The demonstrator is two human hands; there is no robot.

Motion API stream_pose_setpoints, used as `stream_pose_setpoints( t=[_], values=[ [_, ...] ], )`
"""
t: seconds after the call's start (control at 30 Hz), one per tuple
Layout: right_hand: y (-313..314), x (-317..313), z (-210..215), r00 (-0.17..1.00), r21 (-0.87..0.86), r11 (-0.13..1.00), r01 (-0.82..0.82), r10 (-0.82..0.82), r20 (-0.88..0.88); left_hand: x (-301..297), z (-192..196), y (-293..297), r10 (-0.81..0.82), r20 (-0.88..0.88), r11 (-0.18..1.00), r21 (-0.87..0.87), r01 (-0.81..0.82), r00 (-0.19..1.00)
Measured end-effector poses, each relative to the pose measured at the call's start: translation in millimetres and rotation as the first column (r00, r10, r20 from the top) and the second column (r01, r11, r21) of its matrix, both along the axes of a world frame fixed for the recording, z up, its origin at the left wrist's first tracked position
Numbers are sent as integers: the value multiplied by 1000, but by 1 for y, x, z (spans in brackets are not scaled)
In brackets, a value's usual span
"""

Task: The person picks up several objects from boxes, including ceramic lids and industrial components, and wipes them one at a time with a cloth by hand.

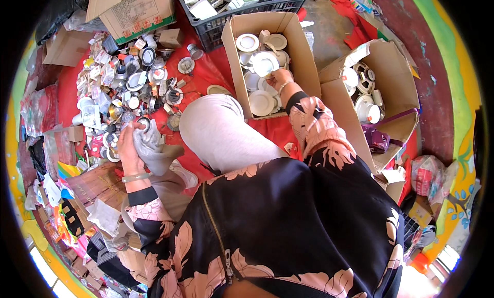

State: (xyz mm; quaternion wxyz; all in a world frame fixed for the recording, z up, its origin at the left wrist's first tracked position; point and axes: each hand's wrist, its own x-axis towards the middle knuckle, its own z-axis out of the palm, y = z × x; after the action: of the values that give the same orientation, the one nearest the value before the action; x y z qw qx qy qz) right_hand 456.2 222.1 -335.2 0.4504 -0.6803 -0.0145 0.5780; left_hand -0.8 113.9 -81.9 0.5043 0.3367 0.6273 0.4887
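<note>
Left of the open cardboard box (309, 86) and nearer the body, the left hand (129, 153) has its fingers bent around a gray cloth (156, 148), which hangs from them on the thumb side. A dark-rimmed round lamp (144, 124) sits just by those fingertips; whether they touch it, I cannot tell.

Right of the cardboard box, a second box (399, 77) holds white round fixtures (367, 109) and a purple item (377, 140).

Over the cardboard box, the right hand (281, 80) pinches a white disc light (265, 64) by its near edge, thumb and fingers closed on the rim. The disc lies just beyond the fingertips, above other white discs (261, 102).

Left of the cardboard box spreads a heap of lamps and small packets (110, 74), their print too small to read. Beyond, to its upper left, a carton (135, 15) bears dark lettering, red symbols and a green band; a black crate (211, 34) stands just behind the cardboard box.
</note>
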Motion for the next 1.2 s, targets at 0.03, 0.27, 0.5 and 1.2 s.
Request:
stream_pose_setpoints(
  t=[0.03,0.27,0.5,1.2],
  values=[
    [-5,-24,51,996,-69,995,-77,80,49,-3,1,-10,10,-12,1000,-1,-10,1000],
    [19,-20,-21,992,-63,997,-52,59,108,3,-2,-9,66,50,995,-77,-62,997],
    [11,-10,45,988,250,965,82,-112,105,8,-8,-7,50,19,997,-53,-49,999],
    [99,63,-22,914,62,998,16,-40,403,14,-4,4,-2,-11,996,-91,1,1000]
  ],
)
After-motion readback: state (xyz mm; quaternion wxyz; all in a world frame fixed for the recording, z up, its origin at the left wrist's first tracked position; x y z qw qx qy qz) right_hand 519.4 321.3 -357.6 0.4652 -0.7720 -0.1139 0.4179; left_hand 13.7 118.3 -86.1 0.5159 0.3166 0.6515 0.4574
